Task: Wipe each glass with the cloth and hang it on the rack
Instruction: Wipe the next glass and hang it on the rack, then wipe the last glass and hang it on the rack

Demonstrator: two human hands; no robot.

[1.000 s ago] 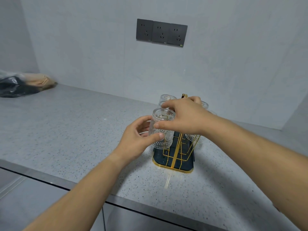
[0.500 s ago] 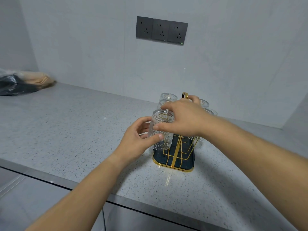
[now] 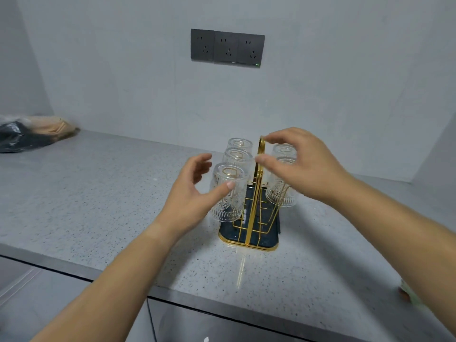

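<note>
- Near counter (image 3: 98, 193) edge: both forearms reach in twd the rack. A small pale-green thing (image 3: 407, 296) shows at the R arm, half hidden. Maybe it is the cloth, cannot tell.
- L hand (image 3: 190, 201): fingers spread apart and relaxed, gripping nothing. Thumb tip lies over the front glass (image 3: 228, 193); touching or just beside, cannot tell.
- Front glass: hangs mouth down on the nearest L prong of the rack (image 3: 249, 233), tilted outward, no hand around it.
- Rack: gold wire on a dark tray, standing on the counter. A near prong on the R side looks free, but the R arm hides part.
- R hand (image 3: 303, 166): above the rack. Index and thumb are curved and apart, tips just beside the ring handle (image 3: 261, 144); no pinch seen.
- Behind: mid glass (image 3: 238, 157) and back glass (image 3: 239, 144) on the L side, R glasses (image 3: 281, 193) under the R hand, all upside down.
- Step, as I judge: hanging of the front glass looks done, both hands free.
- Next move: no loose glass in view. If one remains, fetch it and the cloth. Either way the hands must leave w/o knocking the front glass or tipping the rack.
- Far: dark bag (image 3: 17, 139) at L on the counter, sockets (image 3: 227, 48) on the wall.
</note>
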